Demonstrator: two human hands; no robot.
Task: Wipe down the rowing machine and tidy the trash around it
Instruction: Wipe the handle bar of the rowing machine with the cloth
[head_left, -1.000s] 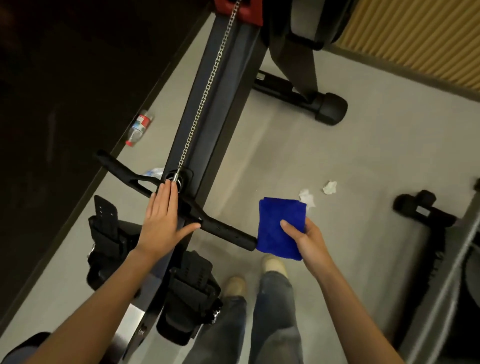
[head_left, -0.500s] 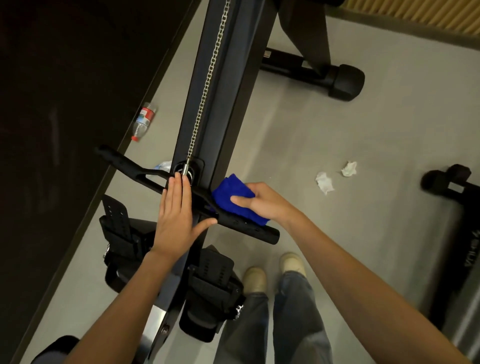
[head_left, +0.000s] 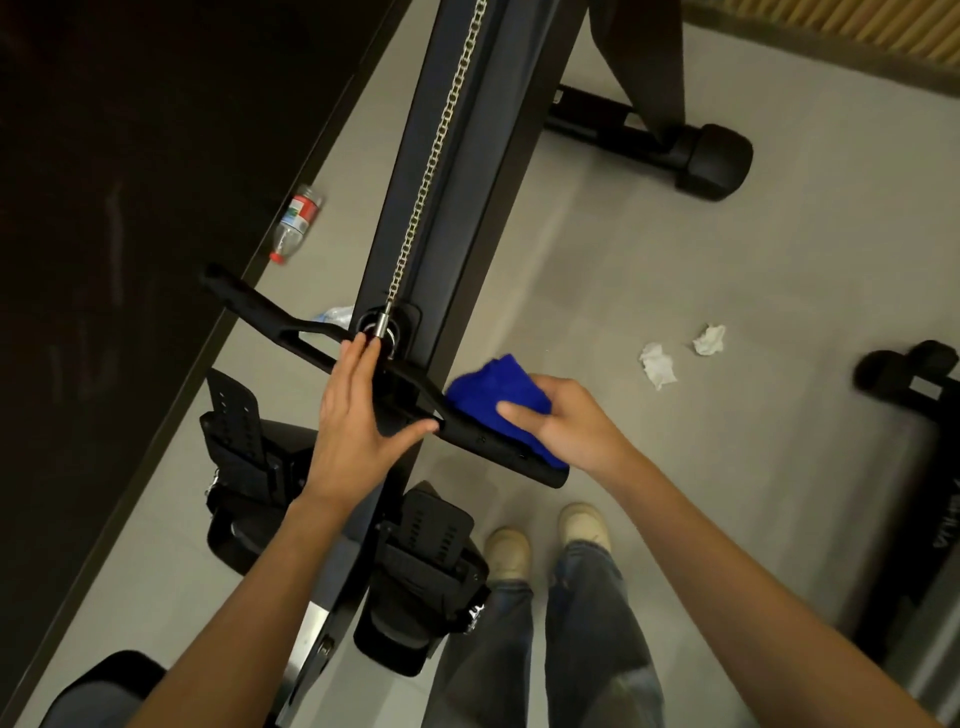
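Cloth (head_left: 496, 392) gripped in our right hand (head_left: 569, 428), pressed on handle (head_left: 270, 314); our left hand (head_left: 353, 421) flat, fingers straight, on handle's middle.

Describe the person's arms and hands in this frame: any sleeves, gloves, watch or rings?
Both are bare. The left hand and right hand wear no gloves, and no rings or watch show. The left forearm and right forearm are uncovered up to the frame edge, with no sleeve in view.

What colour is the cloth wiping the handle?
Bright blue. The cloth, held in the right hand, shows best in the head view.
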